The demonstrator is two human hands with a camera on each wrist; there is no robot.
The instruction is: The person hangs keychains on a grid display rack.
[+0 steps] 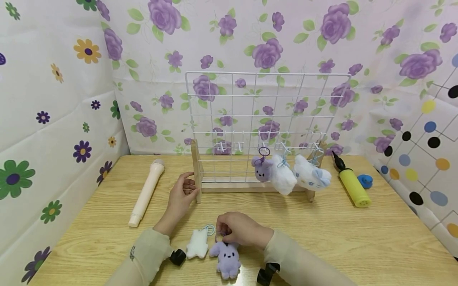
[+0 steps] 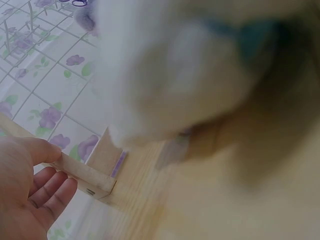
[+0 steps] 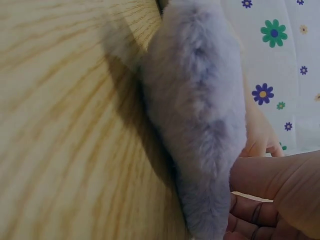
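Observation:
My left hand (image 1: 181, 196) grips the left wooden post (image 1: 196, 167) of a white wire grid rack (image 1: 255, 94), with the thumb lying along the wood in the left wrist view. At the front of the table, my right hand (image 1: 243, 229) pinches the ring end of a purple plush keychain (image 1: 228, 260). That plush lies face up, long-eared; its fuzzy side (image 3: 197, 100) fills the middle of the right wrist view. Beside it lies a white plush keychain (image 1: 198, 244) with a light blue ring (image 1: 210, 229). Blurred white fur (image 2: 165, 75) covers much of the left wrist view.
From the rack's right half hang a purple plush (image 1: 262, 171), a white plush (image 1: 282, 176) and a white plush with blue ears (image 1: 310, 174). Several white hooks (image 1: 222, 146) sit further left. A cream microphone-shaped object (image 1: 146, 194), yellow pump (image 1: 354, 188) and blue toy duck (image 1: 365, 181) flank the rack.

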